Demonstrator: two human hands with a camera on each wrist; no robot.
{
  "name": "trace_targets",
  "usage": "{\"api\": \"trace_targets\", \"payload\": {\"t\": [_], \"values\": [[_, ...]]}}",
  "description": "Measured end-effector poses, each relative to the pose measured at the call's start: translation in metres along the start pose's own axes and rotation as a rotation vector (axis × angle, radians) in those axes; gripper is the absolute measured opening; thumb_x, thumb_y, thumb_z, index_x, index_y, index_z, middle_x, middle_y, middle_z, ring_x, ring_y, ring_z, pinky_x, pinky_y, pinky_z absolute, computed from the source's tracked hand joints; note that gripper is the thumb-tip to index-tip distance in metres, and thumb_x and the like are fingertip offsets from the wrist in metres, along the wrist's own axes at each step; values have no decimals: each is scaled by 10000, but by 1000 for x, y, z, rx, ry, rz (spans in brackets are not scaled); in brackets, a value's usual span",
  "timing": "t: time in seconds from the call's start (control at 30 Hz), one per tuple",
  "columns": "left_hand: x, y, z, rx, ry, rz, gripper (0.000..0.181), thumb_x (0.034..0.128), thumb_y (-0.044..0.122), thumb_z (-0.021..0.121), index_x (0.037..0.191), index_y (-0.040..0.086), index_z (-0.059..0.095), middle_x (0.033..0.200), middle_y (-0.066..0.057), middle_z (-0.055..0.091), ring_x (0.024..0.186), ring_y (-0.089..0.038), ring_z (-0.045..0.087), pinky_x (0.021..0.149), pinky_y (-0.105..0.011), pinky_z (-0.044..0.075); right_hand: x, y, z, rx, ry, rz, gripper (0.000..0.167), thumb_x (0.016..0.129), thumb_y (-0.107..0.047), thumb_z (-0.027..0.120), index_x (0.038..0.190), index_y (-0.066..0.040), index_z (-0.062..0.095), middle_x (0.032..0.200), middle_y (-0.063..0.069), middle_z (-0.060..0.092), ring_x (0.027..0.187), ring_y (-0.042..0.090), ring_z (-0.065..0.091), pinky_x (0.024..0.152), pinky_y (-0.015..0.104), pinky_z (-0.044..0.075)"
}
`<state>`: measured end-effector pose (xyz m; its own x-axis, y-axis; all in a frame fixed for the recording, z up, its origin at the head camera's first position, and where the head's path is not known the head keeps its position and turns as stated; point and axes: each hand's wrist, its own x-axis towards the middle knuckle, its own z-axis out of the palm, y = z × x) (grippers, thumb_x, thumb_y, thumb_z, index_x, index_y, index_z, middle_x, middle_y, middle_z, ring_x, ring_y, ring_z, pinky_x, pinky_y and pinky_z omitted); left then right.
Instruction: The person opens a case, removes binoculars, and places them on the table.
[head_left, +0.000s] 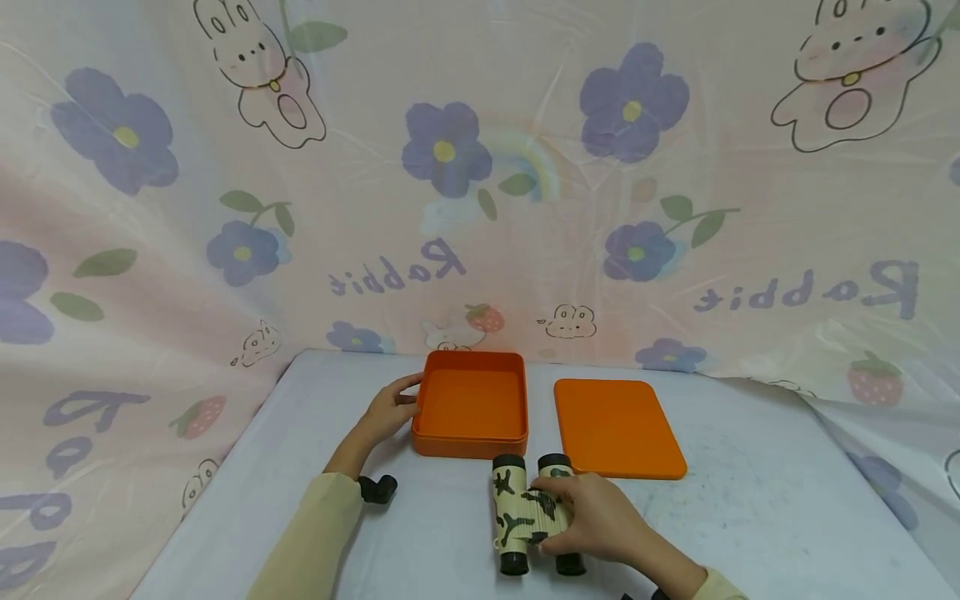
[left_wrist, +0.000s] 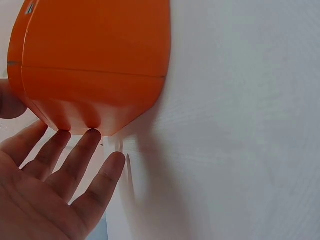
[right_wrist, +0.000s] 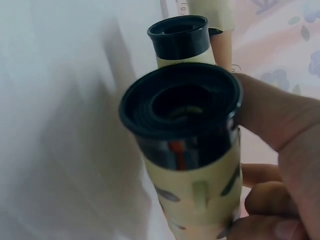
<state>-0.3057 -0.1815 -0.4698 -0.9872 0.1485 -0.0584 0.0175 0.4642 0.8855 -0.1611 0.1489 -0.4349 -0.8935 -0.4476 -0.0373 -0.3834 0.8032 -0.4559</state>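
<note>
My left hand [head_left: 390, 410] is at the left side of an open-topped orange box [head_left: 471, 449]. In the left wrist view its fairly straight fingertips touch the box wall [left_wrist: 95, 50], and the thumb lies near the rim. Camouflage-patterned binoculars [head_left: 510, 508] with black end rings are in front of the box. My right hand [head_left: 603, 518] grips them over the right barrel, thumb and fingers bent around it. The right wrist view shows black eyepieces [right_wrist: 180, 140] close up, with cream barrels below. Whether the binoculars touch the table cannot be told.
A flat orange lid [head_left: 622, 429] lies right of the box, just behind my right hand. The white table [head_left: 787, 500] meets a printed rabbit-and-flower curtain [head_left: 525, 250] at its back and sides. A black camera mount [head_left: 378, 489] sits at my left wrist.
</note>
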Motion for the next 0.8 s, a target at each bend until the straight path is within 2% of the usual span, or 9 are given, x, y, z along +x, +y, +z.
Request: {"api": "trace_targets", "payload": {"t": [0.47,0.63,0.8], "values": [[-2,3,0,6,-3,-3,602,895,64,555,1472,152,408,1527,-107,385,1251,-348,535,1001,-517,485,6,10,9,17,-24,-6,685,594,-496,857,1201,-230,690,1096,-25,722,807,32,571,700,324,543],[-3,3,-1,1,-7,5,603,896,62,550,1474,144,402,1527,-111,384,1248,-349,536,994,-512,492,7,12,10,27,-30,-15,679,593,-466,867,1200,-221,690,1109,-22,720,827,35,584,703,322,548],[-2,2,-1,-5,-11,14,600,897,58,550,1473,141,404,1527,-116,383,1250,-356,536,990,-512,495,8,13,13,30,-34,-11,703,590,-462,866,1214,-194,684,1117,-10,719,772,17,542,683,286,531]]}}
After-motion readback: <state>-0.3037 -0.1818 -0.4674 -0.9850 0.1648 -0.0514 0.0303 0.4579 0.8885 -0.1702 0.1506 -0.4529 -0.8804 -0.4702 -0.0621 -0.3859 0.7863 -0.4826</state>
